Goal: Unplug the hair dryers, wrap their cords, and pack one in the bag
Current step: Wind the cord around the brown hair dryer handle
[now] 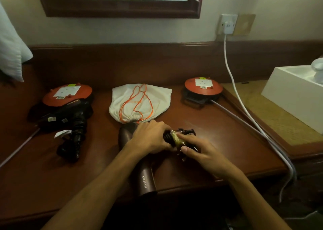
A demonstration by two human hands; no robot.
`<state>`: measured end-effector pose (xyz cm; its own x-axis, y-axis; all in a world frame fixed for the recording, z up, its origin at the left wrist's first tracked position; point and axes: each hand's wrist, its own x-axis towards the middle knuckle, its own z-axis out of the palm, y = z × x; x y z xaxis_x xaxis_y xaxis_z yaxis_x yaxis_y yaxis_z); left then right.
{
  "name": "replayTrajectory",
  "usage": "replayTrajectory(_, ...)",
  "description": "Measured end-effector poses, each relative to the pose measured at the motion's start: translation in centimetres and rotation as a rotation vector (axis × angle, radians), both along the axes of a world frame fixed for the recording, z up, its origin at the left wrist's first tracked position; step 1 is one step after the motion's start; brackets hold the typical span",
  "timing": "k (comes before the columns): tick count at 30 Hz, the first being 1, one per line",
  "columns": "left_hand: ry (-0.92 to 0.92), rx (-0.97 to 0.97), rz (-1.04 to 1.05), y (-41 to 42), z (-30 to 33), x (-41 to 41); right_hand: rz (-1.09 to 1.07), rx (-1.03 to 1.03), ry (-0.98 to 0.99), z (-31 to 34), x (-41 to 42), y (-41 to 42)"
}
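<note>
A brown hair dryer (146,180) lies on the wooden desk (218,125) in front of me, its barrel pointing toward me. My left hand (150,137) grips its handle. My right hand (197,149) pinches the black cord bundle (185,133) wound at the handle's end, where a yellow tie shows. A second, black hair dryer (70,121) lies at the left with its cord coiled beside it. A white drawstring bag (139,100) with orange strings lies flat behind the brown dryer.
Two orange extension reels sit on the desk, one at the left (67,95) and one at the right (203,86). A white plug (228,26) sits in the wall socket, its cable running down the right. A white box (295,93) stands far right.
</note>
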<state>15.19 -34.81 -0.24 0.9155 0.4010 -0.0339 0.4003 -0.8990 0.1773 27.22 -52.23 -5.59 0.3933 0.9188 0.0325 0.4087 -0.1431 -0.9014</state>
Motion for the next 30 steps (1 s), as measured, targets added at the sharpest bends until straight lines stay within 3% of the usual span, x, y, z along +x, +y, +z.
replayTrajectory(4, -0.073, 0.047, 0.047, 0.0, -0.2, -0.5, -0.092, 0.115, 0.420, 0.1, 0.4, -0.8)
replayTrajectory(8, -0.150, -0.019, 0.124, 0.7, -0.2, -1.0, -0.170, 0.159, 0.395, 0.1, -0.2, -1.0)
replayTrajectory(13, -0.164, 0.053, 0.139, 0.0, -0.7, -1.2, -0.238, 0.255, 0.456, -0.2, -1.0, -0.6)
replayTrajectory(21, -0.301, 0.012, 0.170, 0.2, -0.8, -2.0, -0.233, 0.160, -0.337, 0.5, -1.9, 0.2)
replayTrajectory(25, -0.381, -0.028, 0.179, 0.4, -0.8, -2.6, -0.221, 0.056, -0.516, 1.2, -3.1, 0.9)
replayTrajectory(30, -0.467, -0.078, 0.183, -0.3, -0.8, -3.6, -0.391, 0.087, -0.702, 0.8, -4.0, 2.5)
